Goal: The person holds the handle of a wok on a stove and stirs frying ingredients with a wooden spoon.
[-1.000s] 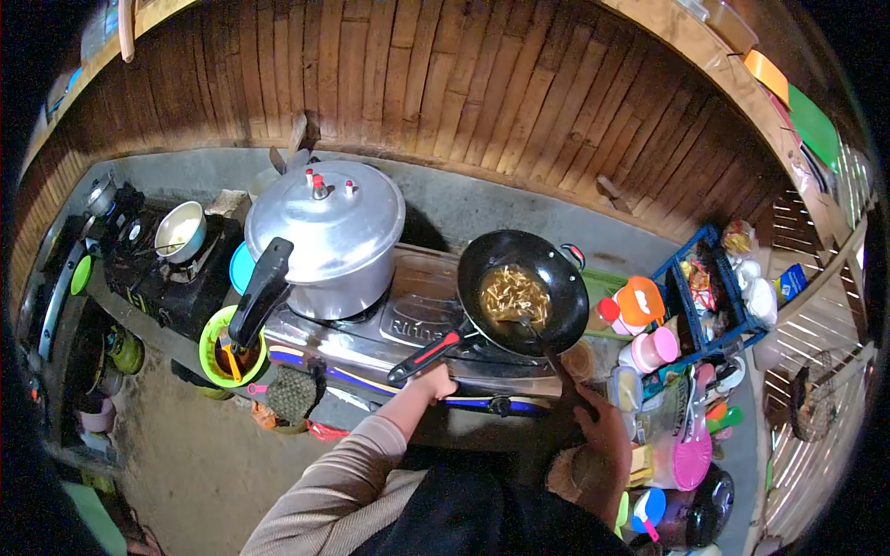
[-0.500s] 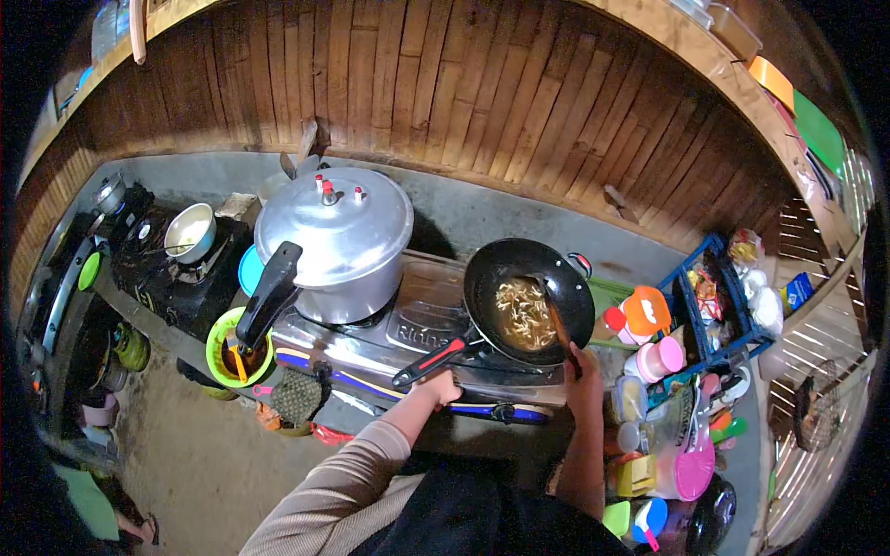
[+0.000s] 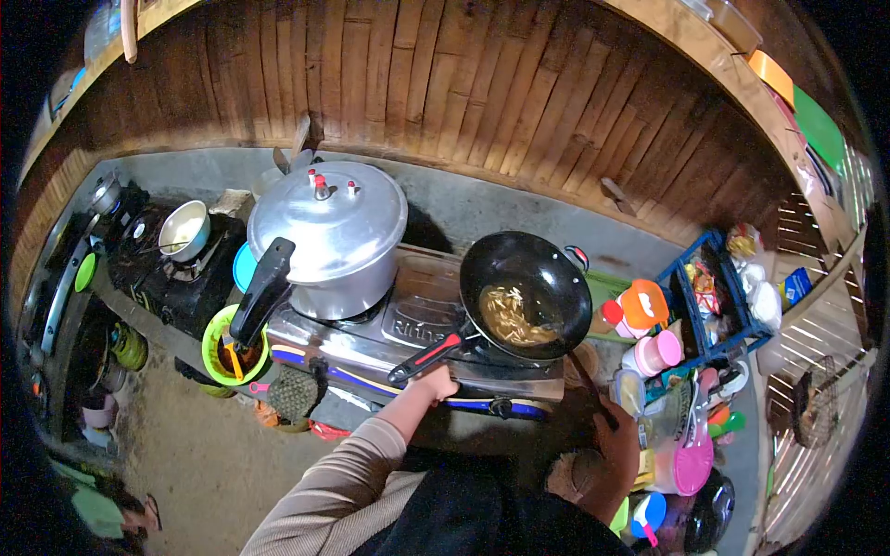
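A black wok [image 3: 542, 269] sits on the right side of the metal stove [image 3: 417, 310], with pale strips in brown liquid [image 3: 514, 317] inside it. Its black and red handle [image 3: 426, 358] points toward my left hand [image 3: 433, 383], whose fingers are curled round the handle's underside. My right hand [image 3: 616, 434] is closed on the dark handle of a spatula [image 3: 582, 382] at the wok's lower right. The spatula's tip is hard to make out near the wok's rim. A large silver pressure cooker [image 3: 329, 236] stands on the stove's left side.
Left are a green bowl [image 3: 219, 345] with an orange utensil and a white bowl [image 3: 185, 229] on a black stove. Right are a blue crate [image 3: 709, 296], pink-lidded containers [image 3: 691, 465] and an orange item [image 3: 642, 304]. A person's foot [image 3: 151, 512] shows at the lower left.
My right hand has drawn the spatula down and right, from inside the wok to its lower right edge. The strips have shifted in the liquid. My left hand stays at the wok's handle.
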Available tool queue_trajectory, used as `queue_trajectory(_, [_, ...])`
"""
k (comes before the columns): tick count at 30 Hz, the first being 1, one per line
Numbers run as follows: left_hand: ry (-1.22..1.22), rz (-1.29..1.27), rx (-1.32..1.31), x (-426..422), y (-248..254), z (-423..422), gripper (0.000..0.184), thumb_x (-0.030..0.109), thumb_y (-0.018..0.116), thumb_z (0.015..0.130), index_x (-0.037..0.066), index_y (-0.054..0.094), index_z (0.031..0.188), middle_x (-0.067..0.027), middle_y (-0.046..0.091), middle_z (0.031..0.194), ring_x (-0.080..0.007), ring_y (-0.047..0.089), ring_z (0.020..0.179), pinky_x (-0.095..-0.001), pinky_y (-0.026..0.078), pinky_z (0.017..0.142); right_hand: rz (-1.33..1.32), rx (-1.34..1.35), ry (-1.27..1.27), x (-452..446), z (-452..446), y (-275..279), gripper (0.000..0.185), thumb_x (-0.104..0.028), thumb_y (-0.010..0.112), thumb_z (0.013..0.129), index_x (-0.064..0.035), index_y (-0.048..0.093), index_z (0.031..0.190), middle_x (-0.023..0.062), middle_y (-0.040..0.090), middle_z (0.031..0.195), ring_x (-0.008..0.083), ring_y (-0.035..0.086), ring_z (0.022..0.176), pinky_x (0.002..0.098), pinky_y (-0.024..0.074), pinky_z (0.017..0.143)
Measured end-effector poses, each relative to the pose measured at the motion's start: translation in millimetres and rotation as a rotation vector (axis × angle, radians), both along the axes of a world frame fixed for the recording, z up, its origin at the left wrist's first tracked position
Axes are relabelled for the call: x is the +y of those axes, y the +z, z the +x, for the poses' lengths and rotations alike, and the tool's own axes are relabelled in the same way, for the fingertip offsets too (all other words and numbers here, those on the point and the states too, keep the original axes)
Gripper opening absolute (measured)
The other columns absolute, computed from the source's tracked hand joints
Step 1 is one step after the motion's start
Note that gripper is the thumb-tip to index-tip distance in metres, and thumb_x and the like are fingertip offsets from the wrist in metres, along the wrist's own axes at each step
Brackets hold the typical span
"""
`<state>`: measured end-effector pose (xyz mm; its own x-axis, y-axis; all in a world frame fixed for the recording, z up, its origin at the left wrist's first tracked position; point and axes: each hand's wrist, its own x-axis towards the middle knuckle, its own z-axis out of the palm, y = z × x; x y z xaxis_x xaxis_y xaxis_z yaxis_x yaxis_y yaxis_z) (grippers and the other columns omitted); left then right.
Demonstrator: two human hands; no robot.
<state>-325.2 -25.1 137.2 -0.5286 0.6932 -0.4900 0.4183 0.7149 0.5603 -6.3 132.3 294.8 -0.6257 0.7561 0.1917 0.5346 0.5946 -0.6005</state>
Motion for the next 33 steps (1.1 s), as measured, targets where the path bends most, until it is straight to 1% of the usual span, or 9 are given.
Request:
queue_trajectory(5, [-0.098, -0.039, 0.057, -1, 10, -2, 0.029, 0.031, 0.053, 0.072, 0.008, 0.066, 0.061, -0.0065, 0.063, 0.054, -0.0196, 0.064, 0.05, -0.0354, 0.052, 0.056, -0.149, -0.115, 0.01, -23, 24, 39, 0.039, -0.009, 0.063, 0.082, 0.0006, 0.058, 0.119, 0.0119, 0.068, 0.089, 0.0122, 0.06, 0.078, 0.0278, 0.0483, 0.072])
queue_trajectory(12, [-0.08, -0.011, 0.064, -1, 6, -3, 0.029, 0.032, 0.053, 0.071, 0.008, 0.067, 0.063, -0.0068, 0.065, 0.058, -0.0206, 0.065, 0.055, -0.0361, 0.052, 0.058, -0.3, 0.037, -0.043, -25, 43, 41, 0.037, -0.006, 0.063, 0.082, 0.0009, 0.06, 0.117, 0.0117, 0.068, 0.09, 0.013, 0.061, 0.077, 0.028, 0.0487, 0.072])
queue_trajectory(15, [-0.09, -0.036, 0.046, -1, 8, -3, 0.029, 0.032, 0.053, 0.071, 0.008, 0.067, 0.064, -0.0064, 0.064, 0.058, -0.0199, 0.064, 0.054, -0.0357, 0.052, 0.058, -0.358, -0.004, -0.047, -23, 41, 41, 0.037, -0.007, 0.064, 0.081, 0.0007, 0.06, 0.117, 0.013, 0.068, 0.094, 0.0146, 0.061, 0.079, 0.0299, 0.0489, 0.076])
queue_trajectory(18, [-0.075, -0.059, 0.002, 3, -4, -4, 0.028, 0.031, 0.053, 0.072, 0.007, 0.067, 0.067, -0.006, 0.064, 0.058, -0.0187, 0.064, 0.053, -0.0345, 0.052, 0.057, -0.148, -0.117, 0.065, -29, 9, 39, 0.039, -0.007, 0.065, 0.081, -0.0006, 0.058, 0.119, 0.0167, 0.067, 0.099, 0.0197, 0.064, 0.085, 0.0319, 0.0491, 0.08])
queue_trajectory(20, [-0.063, -0.072, -0.027, 2, -3, -4, 0.028, 0.03, 0.052, 0.073, 0.007, 0.067, 0.069, -0.0059, 0.064, 0.058, -0.0181, 0.064, 0.053, -0.0338, 0.052, 0.057, -0.021, -0.063, 0.161, -34, -14, 32, 0.039, -0.009, 0.065, 0.081, -0.0017, 0.058, 0.119, 0.0205, 0.065, 0.106, 0.0277, 0.064, 0.097, 0.0341, 0.0478, 0.086])
queue_trajectory(23, [-0.036, 0.026, -0.039, -5, 21, 1, 0.026, 0.029, 0.052, 0.074, 0.008, 0.067, 0.071, -0.0057, 0.063, 0.057, -0.0178, 0.063, 0.051, -0.0333, 0.052, 0.055, -0.1, -0.022, 0.185, -43, -49, 35, 0.037, -0.009, 0.064, 0.081, -0.0014, 0.059, 0.117, 0.0219, 0.062, 0.111, 0.0325, 0.06, 0.108, 0.0345, 0.0452, 0.09])
queue_trajectory(26, [-0.031, 0.069, -0.019, -6, 24, 1, 0.031, 0.026, 0.053, 0.078, 0.002, 0.061, 0.06, -0.0086, 0.06, 0.053, -0.0179, 0.061, 0.045, -0.0334, 0.053, 0.052, -0.118, 0.048, 0.175, -37, -76, 15, 0.035, -0.008, 0.064, 0.082, -0.0015, 0.059, 0.115, 0.0232, 0.062, 0.11, 0.0337, 0.059, 0.109, 0.0353, 0.0445, 0.091])
queue_trajectory(30, [-0.027, 0.024, -0.036, -5, 24, 2, 0.032, 0.026, 0.053, 0.078, 0.002, 0.061, 0.059, -0.0085, 0.06, 0.052, -0.0179, 0.061, 0.045, -0.0335, 0.053, 0.051, 0.189, 0.197, 0.234, -17, -110, -14, 0.032, -0.006, 0.062, 0.083, -0.0015, 0.059, 0.115, 0.0202, 0.064, 0.095, 0.033, 0.063, 0.089, 0.035, 0.0477, 0.081])
queue_trajectory(33, [-0.046, 0.012, -0.024, -7, 27, 1, 0.032, 0.026, 0.053, 0.078, 0.002, 0.061, 0.059, -0.0085, 0.061, 0.053, -0.018, 0.061, 0.046, -0.0333, 0.053, 0.052, 0.05, 0.19, 0.132, 2, -121, -31, 0.032, -0.005, 0.062, 0.083, -0.002, 0.059, 0.115, 0.018, 0.062, 0.093, 0.0312, 0.062, 0.079, 0.0341, 0.0478, 0.077])
